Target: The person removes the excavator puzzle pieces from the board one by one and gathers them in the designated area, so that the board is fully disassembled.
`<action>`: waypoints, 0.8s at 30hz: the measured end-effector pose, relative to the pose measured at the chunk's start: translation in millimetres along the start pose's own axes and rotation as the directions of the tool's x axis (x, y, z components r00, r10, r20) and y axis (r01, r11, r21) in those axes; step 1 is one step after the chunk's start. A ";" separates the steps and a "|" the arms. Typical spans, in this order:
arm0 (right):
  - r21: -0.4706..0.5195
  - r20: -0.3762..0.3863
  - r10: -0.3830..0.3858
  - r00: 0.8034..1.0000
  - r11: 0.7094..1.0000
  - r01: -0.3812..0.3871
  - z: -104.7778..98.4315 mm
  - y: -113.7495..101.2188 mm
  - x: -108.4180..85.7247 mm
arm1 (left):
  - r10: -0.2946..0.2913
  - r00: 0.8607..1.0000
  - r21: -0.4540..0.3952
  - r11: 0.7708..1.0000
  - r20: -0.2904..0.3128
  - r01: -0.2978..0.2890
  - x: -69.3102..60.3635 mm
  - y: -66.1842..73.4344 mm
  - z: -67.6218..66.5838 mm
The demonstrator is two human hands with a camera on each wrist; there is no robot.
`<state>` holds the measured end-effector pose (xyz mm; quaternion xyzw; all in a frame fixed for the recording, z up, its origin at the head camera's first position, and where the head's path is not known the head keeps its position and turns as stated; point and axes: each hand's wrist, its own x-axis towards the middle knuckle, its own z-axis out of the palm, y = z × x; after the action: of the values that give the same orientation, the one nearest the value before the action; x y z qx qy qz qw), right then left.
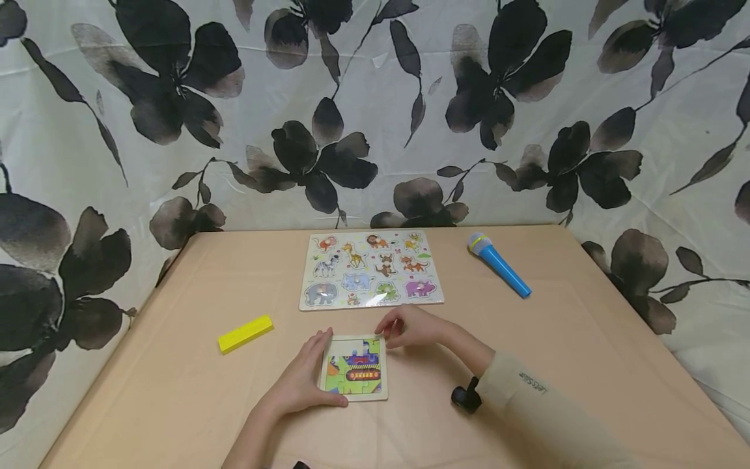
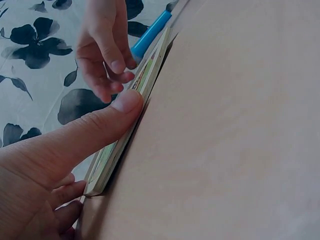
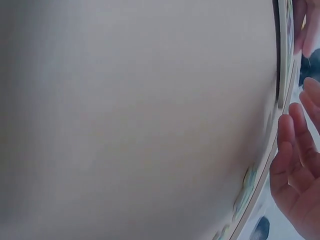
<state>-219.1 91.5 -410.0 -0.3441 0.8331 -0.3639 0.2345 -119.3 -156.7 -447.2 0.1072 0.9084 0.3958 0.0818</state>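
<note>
A small square jigsaw puzzle (image 1: 354,369) in a pale frame lies flat on the table, its picture a colourful vehicle on green. My left hand (image 1: 303,378) holds it at the left side, the fingers along the left edge and the thumb at the front edge. In the left wrist view the thumb (image 2: 95,125) presses on the frame's rim. My right hand (image 1: 415,327) hovers at the puzzle's far right corner, fingers loosely curled. Nothing shows between its fingers (image 3: 295,145) in the right wrist view.
Behind the puzzle lies an animal peg board (image 1: 369,269). A blue toy microphone (image 1: 500,264) rests at the back right, and a yellow bar (image 1: 245,334) at the left. A floral cloth (image 1: 375,117) hangs behind the beige table (image 1: 176,391).
</note>
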 end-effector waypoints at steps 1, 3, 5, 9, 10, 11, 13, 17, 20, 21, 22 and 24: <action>0.000 0.003 -0.004 1.000 1.000 0.004 1.9 -1.5 1.6 | -0.002 1.000 0.000 1.000 0.000 0.002 0.1 0.0 -0.1; -0.009 0.009 -0.008 1.000 1.000 0.008 5.4 -4.7 4.3 | -0.004 1.000 0.002 1.000 0.000 0.004 0.3 0.0 -0.4; -0.027 0.008 -0.012 1.000 1.000 0.012 8.4 -7.0 6.8 | -0.006 1.000 0.004 1.000 0.002 0.006 0.4 0.3 -0.6; -0.075 0.010 -0.012 1.000 0.997 0.012 13.2 -9.2 11.5 | -0.008 1.000 0.005 1.000 0.007 0.008 0.0 0.6 -1.1; -0.090 0.010 -0.013 1.000 0.996 0.014 14.0 -9.6 12.3 | -0.007 1.000 0.006 1.000 0.008 0.007 -0.2 0.7 -1.1; -0.104 0.013 -0.014 1.000 0.995 0.015 14.6 -10.1 13.0 | -0.005 1.000 0.008 1.000 0.007 0.005 -0.3 0.8 -1.0; -0.124 0.022 -0.005 1.000 0.992 0.008 16.1 -11.5 14.4 | -0.005 1.000 0.010 1.000 0.008 0.005 -0.2 1.0 -0.9; -0.165 0.054 0.004 0.999 0.986 0.005 18.4 -13.1 17.0 | -0.016 1.000 0.010 1.000 0.013 0.016 0.3 1.7 -0.7; -0.182 0.071 0.005 0.997 0.983 0.008 19.7 -14.0 17.7 | -0.024 1.000 0.007 1.000 0.016 0.024 0.1 1.8 -0.7; -0.184 0.073 0.006 0.997 0.983 0.008 20.1 -14.7 17.5 | -0.024 1.000 0.006 1.000 0.016 0.024 0.0 1.8 -0.7; -0.185 0.072 0.008 0.997 0.983 0.006 20.4 -15.3 17.4 | -0.024 1.000 0.006 1.000 0.016 0.024 0.0 1.7 -0.7; -0.190 0.068 0.009 0.998 0.982 0.004 21.1 -16.1 17.3 | -0.020 1.000 0.005 1.000 0.014 0.020 -0.2 1.6 -0.6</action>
<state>-210.3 61.3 -413.2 -0.3763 0.8559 -0.2703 0.2296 -119.0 -156.1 -445.6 0.1012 0.9099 0.3918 0.0917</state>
